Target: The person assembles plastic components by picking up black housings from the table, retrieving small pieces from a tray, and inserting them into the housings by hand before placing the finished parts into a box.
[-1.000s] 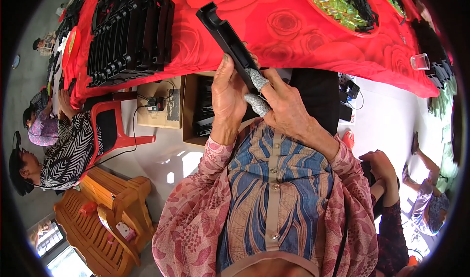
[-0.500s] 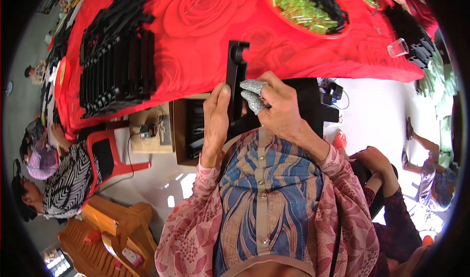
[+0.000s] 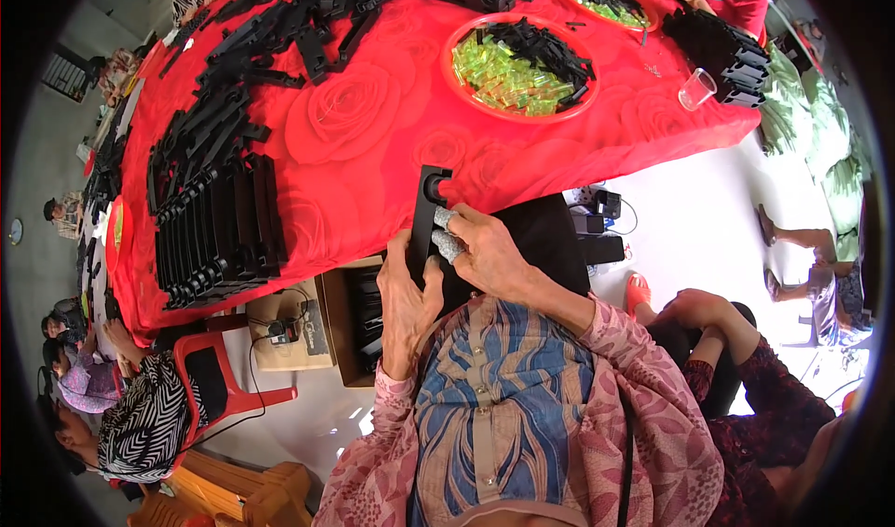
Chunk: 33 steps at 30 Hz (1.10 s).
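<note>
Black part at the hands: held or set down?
Held: left grip is around the lower end of the black part; right grip touches it.

red chair (image 3: 230, 399): left | wooden bench (image 3: 233, 485): lower left | pale floor (image 3: 695, 224): sunlit right

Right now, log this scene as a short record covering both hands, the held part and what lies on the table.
Left hand: holding the near end of a long black part
Right hand: grey-covered fingertips against that part
Table cover: red, rose print
Table, left: lined-up black parts
Red round tray: yellow-green pieces, small black pieces
Table, right: clear cup
</note>
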{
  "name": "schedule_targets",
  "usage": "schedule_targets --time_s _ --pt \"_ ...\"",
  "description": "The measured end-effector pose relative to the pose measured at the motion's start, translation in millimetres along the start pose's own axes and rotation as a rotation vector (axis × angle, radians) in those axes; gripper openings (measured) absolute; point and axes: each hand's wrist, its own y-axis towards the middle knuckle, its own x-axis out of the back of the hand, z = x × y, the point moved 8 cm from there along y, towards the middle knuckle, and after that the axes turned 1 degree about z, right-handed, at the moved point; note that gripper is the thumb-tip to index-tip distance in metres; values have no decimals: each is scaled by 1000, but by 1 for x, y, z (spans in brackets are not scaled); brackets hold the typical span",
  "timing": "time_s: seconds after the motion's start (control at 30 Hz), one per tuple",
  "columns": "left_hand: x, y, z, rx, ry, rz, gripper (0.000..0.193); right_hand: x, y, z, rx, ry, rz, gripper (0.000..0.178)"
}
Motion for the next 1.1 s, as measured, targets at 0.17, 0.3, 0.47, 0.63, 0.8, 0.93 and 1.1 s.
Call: schedule_targets --time_s 0.17,0.3,0.47,0.63,0.8,0.93,1.1 --pt "-2 1 -3 -86 60 -15 41 -7 -3 -6 -7 144 -75 28" --pt "-4 1 1 -92 216 -4 45 -5 -2 3 -67 222 -80 25" --pt "-8 1 12 -82 173 -9 42 -13 -5 -9 -7 218 -111 24" --pt "-13 1 11 -117 140 -25 43 -10 -1 -12 -75 297 -194 12" --pt "-18 -3 15 -95 135 -9 45 -9 -1 -22 -80 309 -240 18" --pt "-19 -6 14 -109 116 4 47 -10 -3 -24 -76 330 -245 18" --pt "-17 -6 13 -128 93 -11 48 -2 -3 -13 -87 281 -274 16"
